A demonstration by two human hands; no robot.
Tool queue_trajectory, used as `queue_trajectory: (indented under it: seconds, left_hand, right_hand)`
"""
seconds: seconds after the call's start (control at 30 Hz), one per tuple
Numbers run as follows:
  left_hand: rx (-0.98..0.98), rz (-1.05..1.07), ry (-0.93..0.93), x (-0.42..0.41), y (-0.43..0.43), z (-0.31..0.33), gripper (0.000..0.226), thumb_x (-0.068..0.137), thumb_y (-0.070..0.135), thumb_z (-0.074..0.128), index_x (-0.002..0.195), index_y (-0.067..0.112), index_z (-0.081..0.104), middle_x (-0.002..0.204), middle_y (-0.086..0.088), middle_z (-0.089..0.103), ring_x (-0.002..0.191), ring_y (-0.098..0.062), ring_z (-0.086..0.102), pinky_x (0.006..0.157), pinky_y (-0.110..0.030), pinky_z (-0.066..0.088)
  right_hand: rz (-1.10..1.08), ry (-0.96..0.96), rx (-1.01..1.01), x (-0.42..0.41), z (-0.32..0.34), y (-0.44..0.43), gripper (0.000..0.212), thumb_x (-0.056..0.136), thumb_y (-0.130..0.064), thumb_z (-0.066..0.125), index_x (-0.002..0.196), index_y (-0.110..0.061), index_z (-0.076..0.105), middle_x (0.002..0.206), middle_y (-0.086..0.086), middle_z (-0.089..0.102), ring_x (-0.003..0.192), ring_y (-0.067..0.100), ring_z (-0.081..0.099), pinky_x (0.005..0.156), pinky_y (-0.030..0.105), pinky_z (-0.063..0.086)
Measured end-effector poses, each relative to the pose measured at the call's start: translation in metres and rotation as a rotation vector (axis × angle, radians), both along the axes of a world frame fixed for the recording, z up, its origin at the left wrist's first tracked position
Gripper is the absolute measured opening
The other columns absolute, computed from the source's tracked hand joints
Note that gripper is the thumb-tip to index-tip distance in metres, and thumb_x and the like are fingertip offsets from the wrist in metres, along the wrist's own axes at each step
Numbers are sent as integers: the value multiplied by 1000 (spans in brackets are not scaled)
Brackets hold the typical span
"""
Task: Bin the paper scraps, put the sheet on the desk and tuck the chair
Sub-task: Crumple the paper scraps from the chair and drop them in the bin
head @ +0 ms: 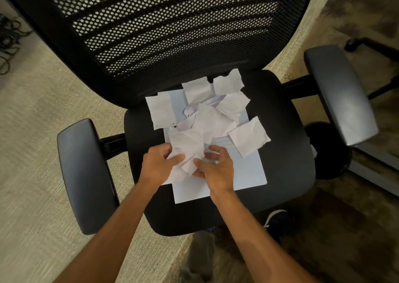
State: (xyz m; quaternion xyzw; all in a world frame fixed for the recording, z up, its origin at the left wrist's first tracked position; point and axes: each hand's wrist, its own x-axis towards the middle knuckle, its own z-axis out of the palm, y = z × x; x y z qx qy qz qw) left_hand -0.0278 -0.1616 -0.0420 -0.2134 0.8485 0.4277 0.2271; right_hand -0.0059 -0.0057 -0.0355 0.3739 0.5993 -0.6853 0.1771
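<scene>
Left hand [158,166] and right hand [216,170]: both pinched together on one crumpled paper scrap [190,151]. Scraps [248,137]: torn, featherweight, limp; best gathered by bunching. Beneath, lined sheet [241,174]: flat on chair seat [287,136], thin, likely to slide; lift by an edge. No legible writing or branding.
</scene>
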Motion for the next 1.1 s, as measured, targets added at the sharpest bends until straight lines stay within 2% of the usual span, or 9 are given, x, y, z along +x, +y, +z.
queue_trajectory:
  seconds: [0.1, 0.23, 0.33, 0.4, 0.5, 0.63, 0.83, 1.0, 1.1]
  left_hand:
    - [6, -11, 13, 5, -2, 7, 11, 86, 27, 79, 94, 31, 72, 82, 20, 71, 76, 1, 67, 60, -16, 44]
    - [-1, -77, 23, 10, 2, 18, 9, 87, 31, 77, 91, 36, 70, 79, 24, 69, 72, 11, 66, 52, -4, 41]
    - [-6, -141, 37, 10, 11, 28, 9, 87, 35, 77, 88, 36, 68, 79, 24, 68, 72, 6, 66, 54, -6, 42]
    - [-1, -164, 29, 8, 19, 33, 13, 86, 37, 77, 92, 31, 68, 86, 22, 69, 78, 0, 67, 61, -15, 45]
    - [52, -179, 18, 6, 34, 38, 15, 87, 39, 75, 94, 26, 71, 90, 16, 73, 84, 0, 68, 70, -20, 49]
    - [103, -240, 21, 1, 65, 45, 14, 92, 40, 69, 87, 27, 68, 84, 20, 71, 86, 12, 64, 65, -7, 43]
    - [80, -345, 45, -2, 125, 46, 14, 94, 40, 66, 83, 35, 59, 86, 29, 62, 83, 10, 60, 68, -4, 36]
    - [89, -381, 69, 2, 180, 39, 11, 96, 40, 65, 95, 29, 63, 95, 14, 65, 86, -5, 62, 81, -21, 46]
    - [117, -411, 70, 5, 214, 38, 9, 96, 38, 65, 96, 30, 63, 94, 14, 65, 86, -6, 62, 75, -16, 45]
  right_hand:
    - [24, 16, -81, 4, 3, 4, 52, 83, -2, 81, 128, -18, 60, 120, 2, 69, 106, 26, 70, 76, 42, 65]
    - [79, 35, -71, 10, 6, 10, 30, 83, -5, 81, 104, -23, 68, 106, -2, 75, 97, 23, 74, 69, 35, 65]
    - [36, 51, -106, 17, 14, 22, 24, 84, -4, 79, 99, -20, 69, 98, -6, 77, 92, 19, 76, 66, 33, 64]
    - [7, 44, -135, 21, 19, 32, 20, 86, -4, 78, 97, -18, 70, 97, -5, 79, 92, 17, 77, 65, 33, 63]
    - [-35, 49, -159, 28, 25, 51, 14, 88, -4, 76, 97, -13, 70, 100, 3, 79, 93, 21, 77, 68, 37, 64]
    - [-105, 79, -149, 37, 30, 79, 12, 88, -3, 76, 98, -6, 70, 104, 7, 78, 95, 23, 77, 65, 35, 64]
    - [-230, 137, -127, 53, 28, 130, 10, 89, -3, 75, 97, -8, 70, 99, 7, 78, 88, 22, 77, 60, 28, 62]
    - [-314, 140, -42, 65, 24, 173, 12, 88, -8, 77, 99, -10, 71, 98, 2, 79, 87, 23, 78, 59, 25, 61]
    - [-372, 119, 11, 72, 21, 200, 12, 88, -10, 78, 98, -11, 72, 96, 0, 79, 81, 20, 77, 58, 24, 60]
